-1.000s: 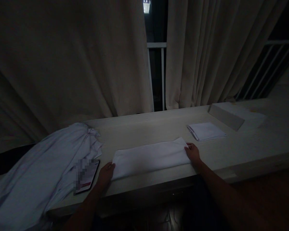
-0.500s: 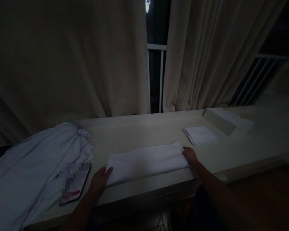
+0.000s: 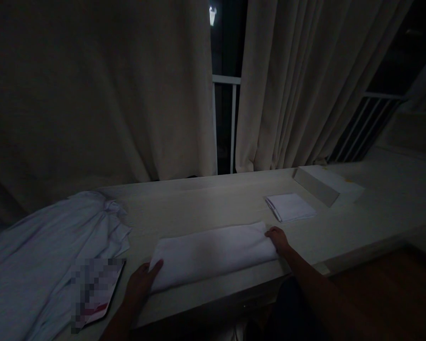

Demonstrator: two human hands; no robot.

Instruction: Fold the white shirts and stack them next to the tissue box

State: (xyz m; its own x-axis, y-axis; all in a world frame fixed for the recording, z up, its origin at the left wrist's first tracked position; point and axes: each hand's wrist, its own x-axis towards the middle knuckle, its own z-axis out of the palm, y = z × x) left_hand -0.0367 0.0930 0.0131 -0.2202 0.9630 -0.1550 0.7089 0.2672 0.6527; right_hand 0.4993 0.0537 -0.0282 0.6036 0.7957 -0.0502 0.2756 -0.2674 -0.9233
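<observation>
The person's left hand (image 3: 141, 279) holds the left end of a long, folded white cloth (image 3: 213, 255), its thumb lying on top and the fingers partly hidden at the edge. The right hand (image 3: 277, 239) is closed on the opposite short edge, near the far corner; exactly how its thumb sits is too dark to tell. The cloth lies between the two hands as a flat strip along the near side of a pale tabletop (image 3: 199, 208).

Just left of the left hand is a dark-edged phone or tablet (image 3: 102, 303), its screen mostly pixelated. Beyond it, a loose, wrinkled heap of white fabric (image 3: 57, 255) covers the table's left end. Past the right hand, apart from the strip, lies a smaller folded white cloth (image 3: 291, 207), and behind it to the right a white box (image 3: 317, 187) with a greyish side.

Beige curtains (image 3: 287, 85) hang behind the table, parted around a white railing (image 3: 226, 79) and a lit lamp (image 3: 212, 16) in the darkness.
</observation>
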